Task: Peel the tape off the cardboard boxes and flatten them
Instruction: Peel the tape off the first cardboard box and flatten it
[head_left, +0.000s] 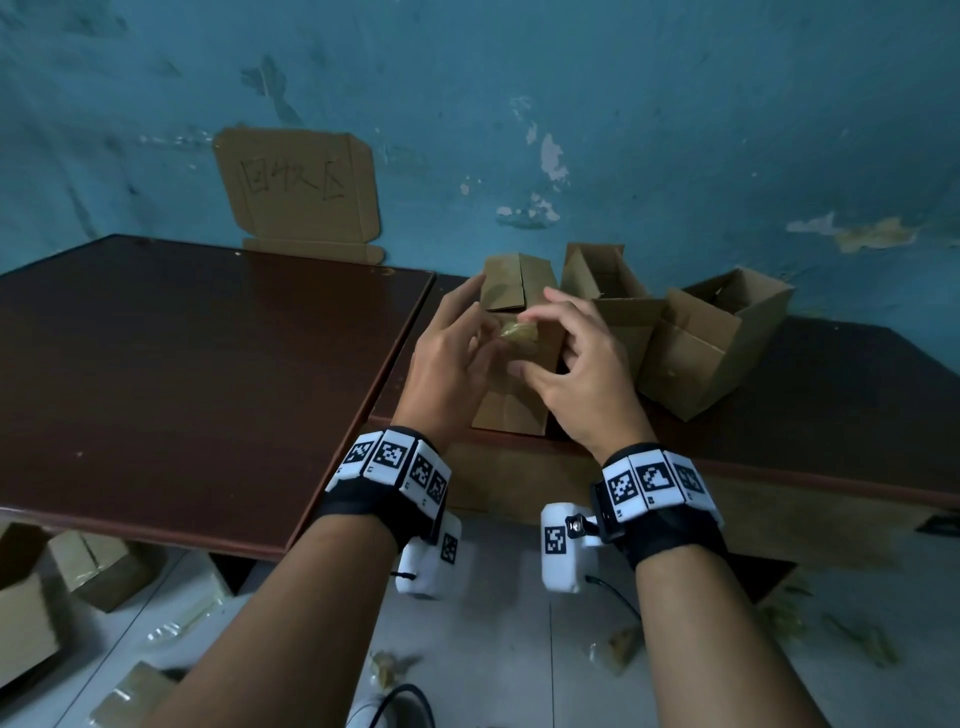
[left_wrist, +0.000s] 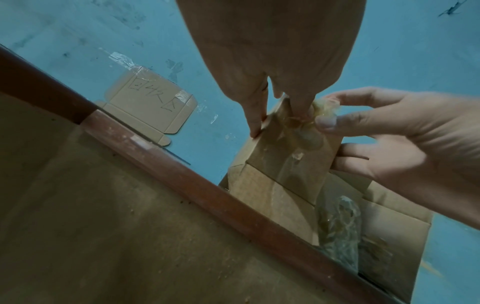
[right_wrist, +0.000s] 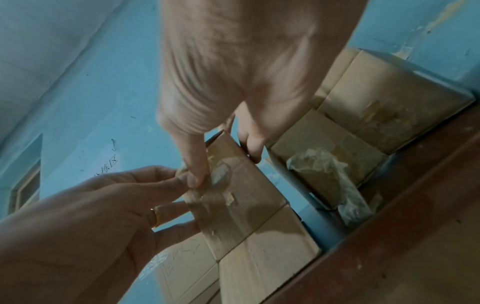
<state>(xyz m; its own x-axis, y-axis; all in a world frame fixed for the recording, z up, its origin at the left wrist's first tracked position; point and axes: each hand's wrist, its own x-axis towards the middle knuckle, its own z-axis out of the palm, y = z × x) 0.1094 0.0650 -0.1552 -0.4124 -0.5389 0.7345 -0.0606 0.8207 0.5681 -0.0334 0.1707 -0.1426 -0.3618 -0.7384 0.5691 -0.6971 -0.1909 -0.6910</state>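
The dark brown table (head_left: 208, 364) is the biggest thing here. A cardboard sign (head_left: 298, 189) with writing on it is stuck on the blue wall (head_left: 623, 104) behind the table. Two open cardboard boxes (head_left: 711, 340) sit on the table near the wall. Just left of them stands the tall box (head_left: 511, 402) that both hands are working on. The left hand (head_left: 449, 358) has its fingers spread on the left side of the tall box, and its thumb and first finger pinch a crumpled wad of tape (head_left: 517, 332) at the top of that box. The right hand (head_left: 582, 364) pinches the same wad from the other side, and its other fingers curl round the right side of the box.
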